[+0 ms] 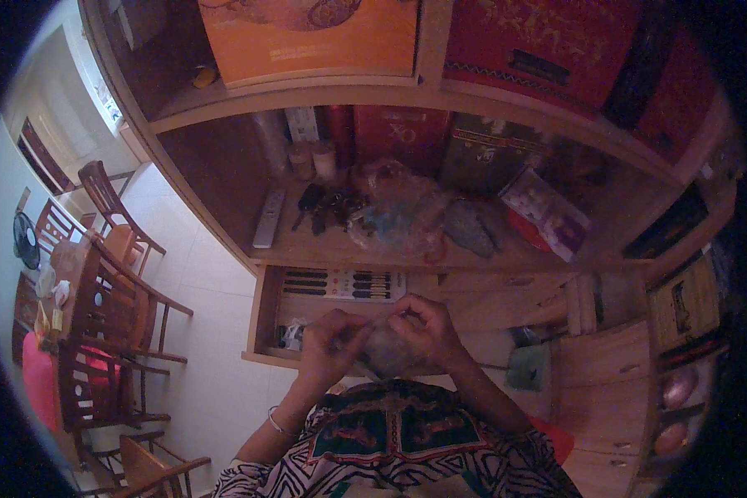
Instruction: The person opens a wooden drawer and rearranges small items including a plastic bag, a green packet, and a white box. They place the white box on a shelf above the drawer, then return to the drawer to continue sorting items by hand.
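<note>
My left hand (337, 342) and my right hand (428, 327) are close together in front of my body, each pinching the upper edge of a greyish plastic bag (386, 352). The bag hangs between them, and its contents cannot be made out in the dim light. Both hands are over an open wooden drawer (267, 317). Inside it, beyond my fingers, lies a flat pack of dark-handled utensils (345, 283). A small white bundle (294, 334) sits in the drawer's left corner, beside my left hand.
Above the drawer, a shelf holds a white remote control (269, 218), crumpled clear plastic bags (398, 218), a grey pouch (471, 227) and a leaning photo card (548, 211). Boxes (404, 137) stand behind. Wooden drawers (604, 373) flank my right; wooden chairs (127, 299) and a table are left.
</note>
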`<state>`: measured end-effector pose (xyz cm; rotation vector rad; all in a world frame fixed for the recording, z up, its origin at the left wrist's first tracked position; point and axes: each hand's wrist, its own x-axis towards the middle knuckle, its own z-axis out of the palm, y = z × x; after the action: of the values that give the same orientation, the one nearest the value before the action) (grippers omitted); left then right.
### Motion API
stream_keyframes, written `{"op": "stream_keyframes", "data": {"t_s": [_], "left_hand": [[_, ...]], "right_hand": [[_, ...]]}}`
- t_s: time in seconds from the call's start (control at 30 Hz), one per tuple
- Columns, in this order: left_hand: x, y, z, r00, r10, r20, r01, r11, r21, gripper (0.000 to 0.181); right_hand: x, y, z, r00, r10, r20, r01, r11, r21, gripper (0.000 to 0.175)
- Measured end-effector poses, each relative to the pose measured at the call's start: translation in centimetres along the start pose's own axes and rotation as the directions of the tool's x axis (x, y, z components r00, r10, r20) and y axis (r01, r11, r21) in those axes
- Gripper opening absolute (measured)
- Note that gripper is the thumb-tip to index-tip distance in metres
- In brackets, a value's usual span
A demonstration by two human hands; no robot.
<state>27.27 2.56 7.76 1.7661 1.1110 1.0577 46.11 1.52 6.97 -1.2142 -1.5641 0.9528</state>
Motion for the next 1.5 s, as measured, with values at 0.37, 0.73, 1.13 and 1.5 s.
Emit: {"op": "stream_keyframes", "data": {"t_s": [0.37, 0.73, 1.13, 1.5], "left_hand": [[-0.1, -0.1, 0.3, 0.994, 0.097, 0.052, -0.1, 0.993, 0.058, 0.009], [-0.1, 0.0, 0.0, 0.997, 0.05, 0.064, -0.048, 0.999, -0.025, 0.012], [-1.1, -0.8, -1.0, 0.998, -0.042, 0.046, 0.046, 0.993, -0.107, 0.008], [-2.1, -1.6, -2.2, 0.993, -0.11, 0.047, 0.115, 0.982, -0.15, 0.008]], "right_hand": [[-0.4, 0.1, 0.2, 0.991, -0.104, 0.09, 0.109, 0.992, -0.06, 0.017], [-0.8, 0.5, -0.2, 1.0, -0.005, 0.023, 0.005, 1.0, 0.018, 0.013], [-0.9, 0.2, -0.7, 1.0, -0.004, 0.003, 0.004, 1.0, 0.011, 0.01], [-2.0, 0.4, -1.1, 0.993, 0.075, -0.087, -0.07, 0.996, 0.057, 0.012]]}}
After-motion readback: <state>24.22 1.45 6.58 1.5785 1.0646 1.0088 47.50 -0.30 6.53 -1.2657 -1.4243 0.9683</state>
